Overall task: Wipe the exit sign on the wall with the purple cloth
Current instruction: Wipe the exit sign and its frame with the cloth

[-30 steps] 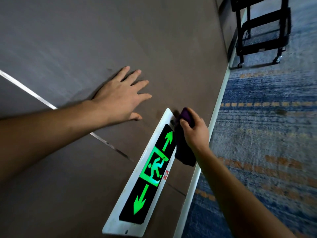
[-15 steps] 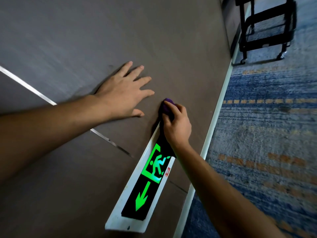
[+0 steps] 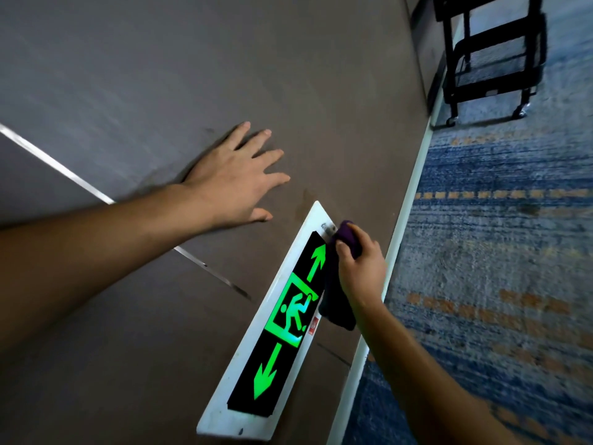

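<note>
The exit sign [image 3: 282,319] is mounted low on the brown wall [image 3: 224,75], just above the white skirting strip [image 3: 407,213]. A white frame is seen around a black panel, on which two green arrows and a green running figure are lit. A small red label is fixed at the frame's edge nearest the floor.

The purple cloth [image 3: 340,284] is pressed against that same edge of the sign, near its far end. It is gripped by the right hand [image 3: 361,271], whose fingers are curled round a bunched part of it, while the rest of the cloth is left hanging below the wrist, over the frame's rim and the wall beside it.

The left hand [image 3: 234,184] is laid flat on the wall just beyond the sign's far corner, with its fingers straight and spread; nothing is held in it. A thin metal strip [image 3: 64,170] is set across the wall under the left forearm.

The floor is covered by a blue carpet [image 3: 500,252] with orange dashes. A black wheeled cart [image 3: 491,56] is parked on it by the wall, well apart from the sign.
</note>
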